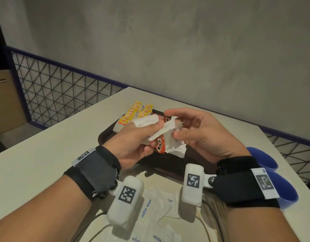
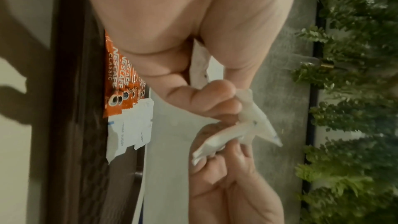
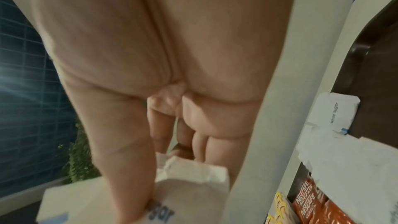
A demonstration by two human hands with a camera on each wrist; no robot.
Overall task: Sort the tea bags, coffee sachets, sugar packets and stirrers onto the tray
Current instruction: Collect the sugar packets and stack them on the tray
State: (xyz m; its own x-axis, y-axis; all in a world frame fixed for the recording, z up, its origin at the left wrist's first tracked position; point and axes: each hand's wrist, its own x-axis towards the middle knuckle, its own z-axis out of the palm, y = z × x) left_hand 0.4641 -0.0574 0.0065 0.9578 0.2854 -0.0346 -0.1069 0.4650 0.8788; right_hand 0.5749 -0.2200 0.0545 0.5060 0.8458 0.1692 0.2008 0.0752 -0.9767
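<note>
Both hands hover over the dark brown tray (image 1: 105, 137). My left hand (image 1: 155, 135) grips a bunch of white sugar packets (image 1: 145, 122). My right hand (image 1: 171, 124) pinches one sugar packet (image 1: 169, 130) of that bunch between thumb and fingers; the left wrist view shows this packet (image 2: 217, 142) held by both hands. On the tray lie yellow tea bags (image 1: 133, 112) at the far left, red coffee sachets (image 1: 159, 145) beside them, and more sugar packets (image 1: 176, 150) to the right of those.
Loose sugar packets (image 1: 156, 212) lie on the beige table (image 1: 37, 154) in front of the tray, under my wrists. Blue bowls (image 1: 272, 175) stand at the right. A wire fence (image 1: 54, 84) runs behind the table, with a grey wall beyond.
</note>
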